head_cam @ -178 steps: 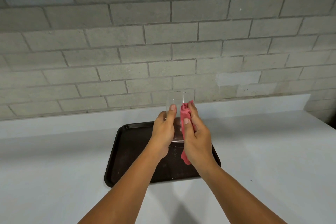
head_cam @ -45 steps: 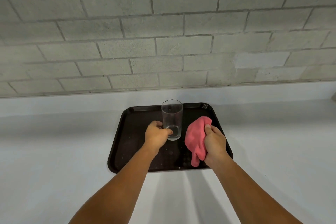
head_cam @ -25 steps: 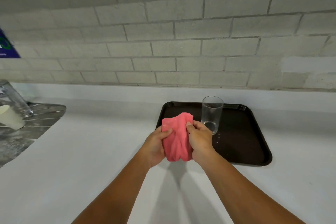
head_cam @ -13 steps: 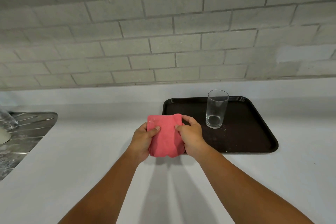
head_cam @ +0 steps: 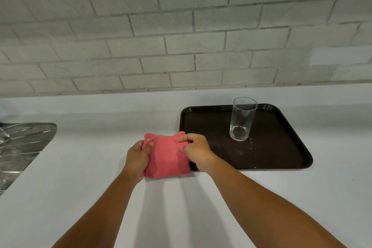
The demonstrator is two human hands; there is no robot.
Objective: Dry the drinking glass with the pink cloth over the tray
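A: The drinking glass [head_cam: 242,119] stands upright on the dark tray [head_cam: 203,125], toward its far side, and neither of our hands touches it. We judge the wiping is finished, or at least paused.

B: Agreed. What do we hold, then?

A: The pink cloth [head_cam: 168,157], folded into a rough square, low over the white counter [head_cam: 90,147] just left of the tray's near left corner. Our left hand [head_cam: 137,157] pinches its left edge between thumb and curled fingers; our right hand [head_cam: 196,151] pinches the right side near the top, fingers bent and close together.

B: So what is left?

A: Probably only setting the cloth down, if the glass is truly dry. We cannot tell from here whether droplets cling to it.

B: And the containers?

A: The glass looks empty. The tray holds the glass and, scattered near it, small pale specks that may be water drops. At the far left a metal sink drainboard [head_cam: 22,147] shows; what sits at its edge is too cropped to name.
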